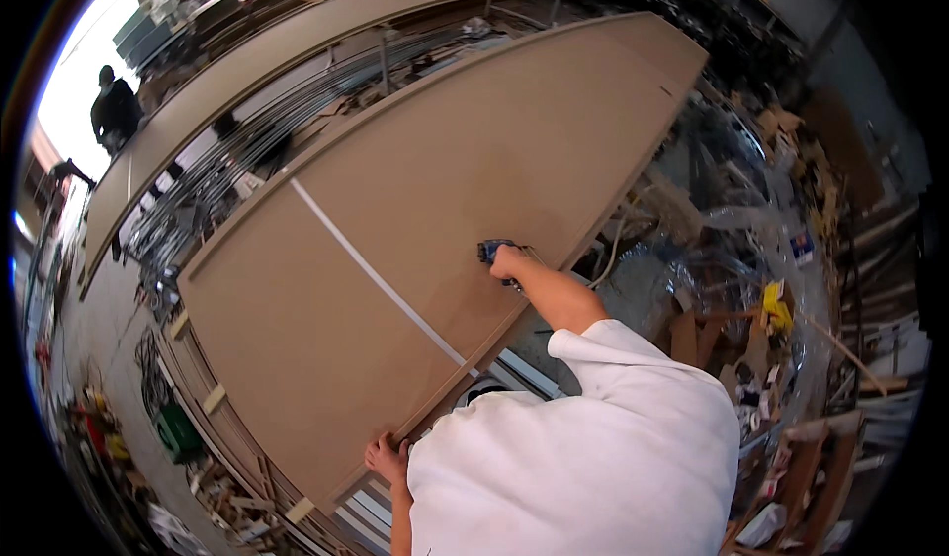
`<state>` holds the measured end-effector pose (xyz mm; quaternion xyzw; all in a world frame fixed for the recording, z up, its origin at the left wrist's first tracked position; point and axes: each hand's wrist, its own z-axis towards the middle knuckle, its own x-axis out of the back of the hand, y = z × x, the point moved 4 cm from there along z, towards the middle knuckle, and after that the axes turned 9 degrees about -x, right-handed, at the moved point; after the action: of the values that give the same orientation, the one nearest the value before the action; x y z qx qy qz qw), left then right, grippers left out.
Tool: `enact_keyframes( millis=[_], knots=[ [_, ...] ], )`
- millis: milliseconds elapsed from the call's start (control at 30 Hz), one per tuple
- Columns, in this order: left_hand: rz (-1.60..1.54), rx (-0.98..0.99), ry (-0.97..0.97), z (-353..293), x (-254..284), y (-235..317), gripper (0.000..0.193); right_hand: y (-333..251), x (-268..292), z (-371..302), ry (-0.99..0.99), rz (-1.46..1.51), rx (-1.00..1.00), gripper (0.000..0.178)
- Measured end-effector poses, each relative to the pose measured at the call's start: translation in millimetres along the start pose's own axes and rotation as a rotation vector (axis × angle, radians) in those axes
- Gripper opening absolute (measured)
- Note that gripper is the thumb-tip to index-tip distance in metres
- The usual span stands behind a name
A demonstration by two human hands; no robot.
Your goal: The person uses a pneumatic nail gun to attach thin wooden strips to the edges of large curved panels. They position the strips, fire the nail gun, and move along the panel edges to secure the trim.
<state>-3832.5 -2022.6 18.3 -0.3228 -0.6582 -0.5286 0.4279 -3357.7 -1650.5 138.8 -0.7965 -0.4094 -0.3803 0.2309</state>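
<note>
A long brown board panel (514, 151) with a raised lip along its edges lies in front of me. A white strip (371, 274) crosses it. My right hand (504, 261) is closed round a small blue and black handheld power tool (486, 251), which rests on or just above the panel near its right-hand edge. Its exact kind is too small to make out. At the panel's near edge, my left hand (387, 459) grips the lip, fingers curled on it.
A second long panel (297, 37) stands beyond, with metal bars (287, 126) between. A person in dark clothes (114, 109) is at the far left. Clear plastic wrap (736, 220) and scraps litter the right; a pale hose (615, 250) hangs there. A green machine (178, 432) sits lower left.
</note>
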Motion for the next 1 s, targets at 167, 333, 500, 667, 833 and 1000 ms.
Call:
enact_keyframes(
  millis=[167,333,500,667,833,1000],
  knots=[
    [0.057,-0.042,0.014,12,-8,-12,0.041,12,-7,2,-0.013,0.038,-0.013,0.047],
    [0.014,-0.048,-0.022,19,5,-12,0.042,12,-30,13,0.084,0.031,0.107,0.056],
    [0.049,0.003,0.035,14,-3,-20,0.035,63,-108,11,0.352,0.225,0.404,0.079],
    [0.151,0.066,0.174,-25,-4,-56,0.031,43,-105,-19,0.227,-0.054,0.635,0.081],
    [0.128,0.503,0.14,-35,45,-40,0.077,26,-98,-4,0.254,-0.182,0.756,0.071],
    [-0.124,0.788,0.372,-54,15,-53,0.093,-25,-93,9,0.645,-0.147,0.729,0.051]
  ],
)
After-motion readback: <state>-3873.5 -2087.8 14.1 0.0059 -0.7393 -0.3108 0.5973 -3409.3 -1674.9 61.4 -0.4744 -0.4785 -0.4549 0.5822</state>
